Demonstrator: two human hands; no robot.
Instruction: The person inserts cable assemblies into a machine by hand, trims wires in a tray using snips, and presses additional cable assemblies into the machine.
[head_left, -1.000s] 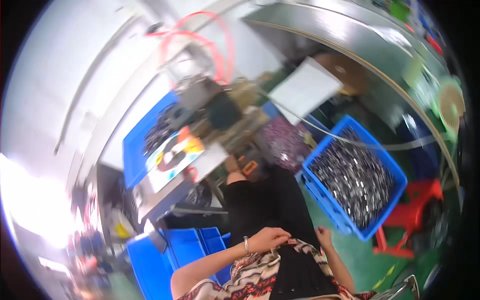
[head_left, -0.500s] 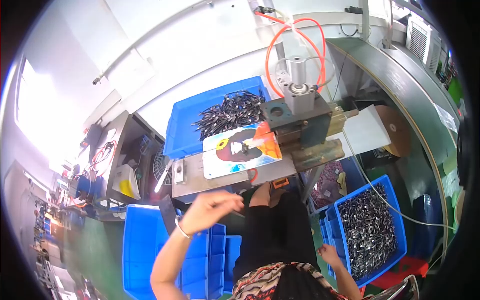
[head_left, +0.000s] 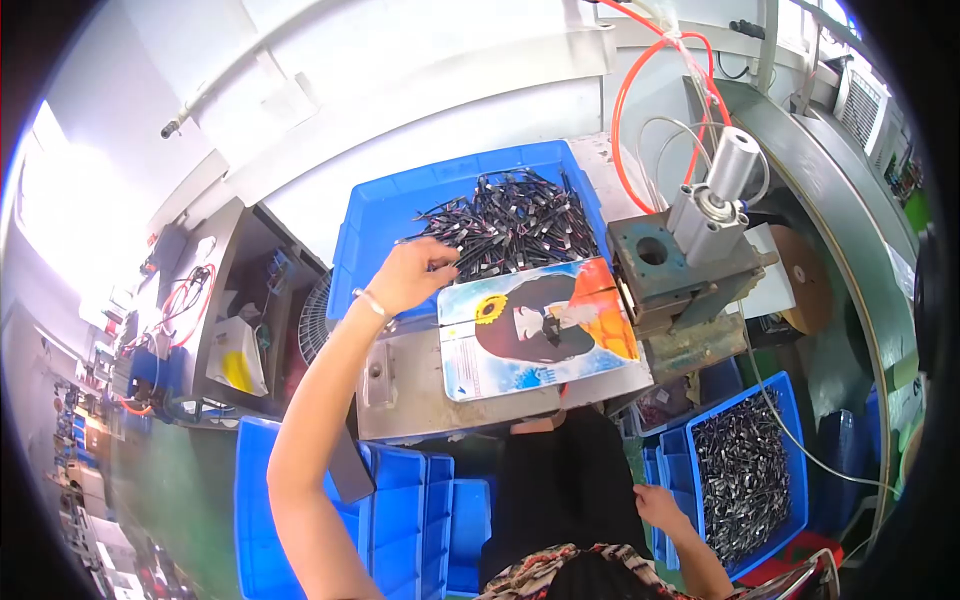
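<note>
My left hand [head_left: 408, 274] is over the near left edge of a pile of short black cable pieces [head_left: 520, 225] in a shallow blue tray [head_left: 375, 215]. Its fingers are bent, with a gap between thumb and forefinger, and no piece shows in them. Just right of it, a board with a painted portrait and sunflower [head_left: 540, 330] lies on the metal worktop. My right hand [head_left: 660, 508] hangs low by my thigh, left of a blue bin [head_left: 797, 440] of similar pieces. Its fingers are curled in, and nothing shows in them.
A metal press with a cylinder [head_left: 690, 250] stands right of the board, with orange air hoses [head_left: 625, 110] above. A small metal block [head_left: 377, 375] is at the worktop's left. Stacked blue crates [head_left: 395, 520] stand below left; a fan [head_left: 316, 318] is behind.
My left hand has moved forward and up from in front of the worktop to the cable pile, its fingers parting. My right hand stays low. The view has shifted, bringing the worktop nearer.
</note>
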